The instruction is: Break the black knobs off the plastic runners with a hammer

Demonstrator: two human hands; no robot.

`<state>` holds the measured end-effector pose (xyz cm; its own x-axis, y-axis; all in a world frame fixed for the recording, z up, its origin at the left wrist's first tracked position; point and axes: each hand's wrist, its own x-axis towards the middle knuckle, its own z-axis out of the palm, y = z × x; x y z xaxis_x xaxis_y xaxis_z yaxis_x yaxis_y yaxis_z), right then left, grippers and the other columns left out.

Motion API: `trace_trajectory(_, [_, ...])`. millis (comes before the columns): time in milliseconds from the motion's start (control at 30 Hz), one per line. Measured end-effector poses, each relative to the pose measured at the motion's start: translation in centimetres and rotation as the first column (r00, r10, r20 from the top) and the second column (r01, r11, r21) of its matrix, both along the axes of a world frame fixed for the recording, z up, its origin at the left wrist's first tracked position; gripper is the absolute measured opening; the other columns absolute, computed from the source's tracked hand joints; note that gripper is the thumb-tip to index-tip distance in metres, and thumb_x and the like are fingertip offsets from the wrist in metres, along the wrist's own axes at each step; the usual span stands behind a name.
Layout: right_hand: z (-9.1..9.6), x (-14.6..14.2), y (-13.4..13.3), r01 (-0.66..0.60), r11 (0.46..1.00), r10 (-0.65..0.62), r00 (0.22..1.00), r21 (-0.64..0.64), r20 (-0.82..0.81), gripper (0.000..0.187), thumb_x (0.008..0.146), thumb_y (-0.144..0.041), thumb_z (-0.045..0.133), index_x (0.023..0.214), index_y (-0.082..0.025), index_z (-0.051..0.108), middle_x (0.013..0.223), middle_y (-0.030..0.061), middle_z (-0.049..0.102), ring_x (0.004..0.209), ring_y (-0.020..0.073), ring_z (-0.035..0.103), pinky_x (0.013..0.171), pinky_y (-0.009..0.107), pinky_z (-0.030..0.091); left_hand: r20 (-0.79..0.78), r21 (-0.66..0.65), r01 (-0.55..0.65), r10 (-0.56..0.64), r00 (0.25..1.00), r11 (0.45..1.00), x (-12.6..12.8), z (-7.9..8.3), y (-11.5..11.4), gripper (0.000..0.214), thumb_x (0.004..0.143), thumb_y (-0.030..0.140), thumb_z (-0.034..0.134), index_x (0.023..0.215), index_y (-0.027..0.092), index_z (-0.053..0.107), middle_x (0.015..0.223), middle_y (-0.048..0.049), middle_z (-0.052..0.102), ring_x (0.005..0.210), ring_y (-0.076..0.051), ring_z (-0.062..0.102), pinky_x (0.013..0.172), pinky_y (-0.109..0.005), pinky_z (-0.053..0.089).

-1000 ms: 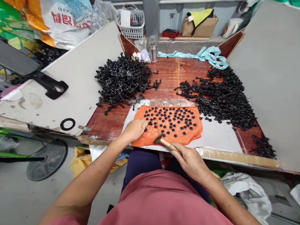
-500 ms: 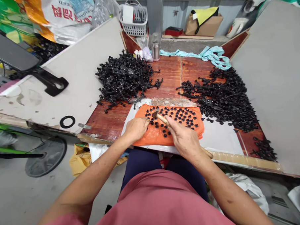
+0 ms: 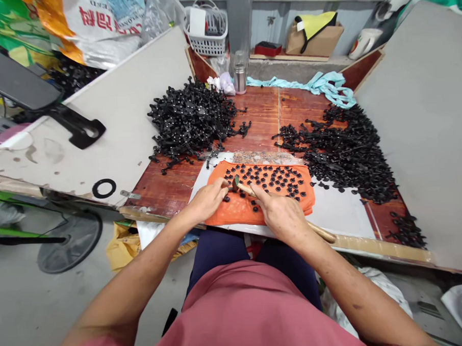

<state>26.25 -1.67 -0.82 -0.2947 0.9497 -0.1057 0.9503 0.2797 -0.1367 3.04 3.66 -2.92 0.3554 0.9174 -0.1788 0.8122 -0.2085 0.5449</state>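
Observation:
My right hand (image 3: 280, 211) is closed around the wooden handle of a hammer (image 3: 323, 232). The dark hammer head (image 3: 235, 183) is low over an orange cloth (image 3: 233, 213), close to my left fingertips. My left hand (image 3: 208, 200) rests at the cloth's left side with its fingers pinched together. Whatever lies between those fingers is too small to make out. Several small black round parts (image 3: 278, 180) with short stems stand spread across the cloth. Just by the left fingertips is another black part (image 3: 226, 198).
Behind and left is a heap of branched black pieces (image 3: 192, 116); a long pile of black parts (image 3: 348, 147) spreads on the right. A steel bottle (image 3: 239, 80) stands at the back beside light-blue cloth strips (image 3: 322, 81). A black ring (image 3: 103, 188) lies on the left board.
The hammer has come down and slightly left, its head now nearer my left fingertips. More of its handle end shows past my right wrist. My left hand has shifted slightly left.

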Motion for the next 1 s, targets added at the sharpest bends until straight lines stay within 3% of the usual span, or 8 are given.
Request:
trace_trajectory(67, [-0.1,0.1,0.1,-0.012,1.000,0.012,1.000,0.015,0.001,0.052,0.108,-0.030,0.040,0.160,-0.033,0.039,0.097,0.0107,0.077,0.078,0.0251,0.072,0.069,0.032,0.049,0.104,-0.007,0.019,-0.018,0.994,1.000,-0.7,-0.2,-0.6,0.040,0.096,0.032,0.042,0.132,0.019,0.052,0.102,-0.0068,0.073,0.094,-0.023,0.069,0.087,-0.032,0.049])
trace_trajectory(167, [-0.1,0.6,0.0,-0.005,0.998,0.007,0.999,0.064,-0.040,0.051,0.108,-0.032,0.042,0.159,-0.032,0.041,0.101,0.0098,0.077,0.080,0.0239,0.073,0.069,0.030,0.049,0.189,-0.001,0.059,-0.058,0.980,0.998,-1.3,-0.3,-1.4,0.029,0.094,0.028,0.045,0.120,0.023,0.059,0.101,-0.0032,0.071,0.093,-0.020,0.067,0.086,-0.029,0.047])
trace_trajectory(300, [0.2,1.9,-1.0,0.076,0.992,-0.047,0.964,0.102,-0.261,0.051,0.107,-0.032,0.041,0.158,-0.034,0.044,0.109,0.0074,0.078,0.087,0.0242,0.073,0.075,0.031,0.053,0.385,-0.084,-0.033,0.063,0.921,0.996,-1.4,-0.1,-2.1,0.025,0.094,0.028,0.049,0.115,0.023,0.061,0.076,0.0039,0.062,0.068,-0.014,0.056,0.070,-0.024,0.041])
trace_trajectory(500, [-0.5,2.1,-1.9,0.091,0.994,-0.105,0.741,-0.056,-0.664,0.038,0.103,-0.033,0.047,0.137,-0.025,0.063,0.097,0.0038,0.075,0.086,0.0225,0.069,0.075,0.030,0.050,0.758,-0.474,-0.013,0.416,0.502,0.880,-0.3,0.6,-2.9,0.056,0.085,0.041,0.073,0.132,0.024,0.047,0.074,0.0027,0.065,0.067,-0.014,0.064,0.058,-0.020,0.043])
trace_trajectory(667, [-0.9,-0.9,-2.0,0.030,0.988,-0.146,0.488,-0.150,-0.861,0.017,0.091,-0.038,0.064,0.095,-0.021,0.065,0.080,-0.0021,0.064,0.072,0.0164,0.058,0.069,0.026,0.045,0.809,-0.546,-0.005,0.529,0.258,0.838,2.0,1.1,-4.4,0.077,0.074,0.036,0.087,0.140,0.026,0.048,0.081,0.0003,0.070,0.070,-0.016,0.068,0.061,-0.025,0.056])
trace_trajectory(800, [-1.0,-2.3,-2.6,0.052,0.995,-0.103,0.486,-0.088,-0.868,0.015,0.087,-0.033,0.070,0.088,-0.020,0.063,0.079,-0.0017,0.063,0.072,0.0160,0.057,0.070,0.026,0.044,0.800,-0.588,-0.095,0.595,0.081,0.803,3.7,0.8,-5.8,0.067,0.065,0.031,0.092,0.122,0.022,0.059,0.081,0.0033,0.066,0.067,-0.013,0.067,0.062,-0.024,0.058])
trace_trajectory(900, [-1.1,-2.4,-2.8,0.051,0.998,-0.053,0.525,-0.031,-0.850,0.009,0.088,-0.028,0.065,0.084,-0.021,0.065,0.078,-0.0002,0.064,0.072,0.0165,0.058,0.071,0.026,0.044,0.807,-0.559,-0.171,0.580,0.112,0.811,4.0,0.4,-6.8,0.059,0.069,0.035,0.088,0.120,0.022,0.061,0.078,0.0046,0.064,0.067,-0.012,0.065,0.065,-0.023,0.057])
trace_trajectory(1000, [-1.3,-2.4,-2.9,0.050,0.996,-0.092,0.494,-0.077,-0.865,0.011,0.086,-0.028,0.061,0.082,-0.021,0.068,0.075,0.0006,0.066,0.069,0.0171,0.060,0.068,0.027,0.045,0.757,-0.361,-0.291,0.461,0.464,0.886,3.3,-0.1,-7.6,0.037,0.081,0.036,0.077,0.113,0.021,0.065,0.073,0.0037,0.064,0.065,-0.012,0.062,0.065,-0.024,0.053])
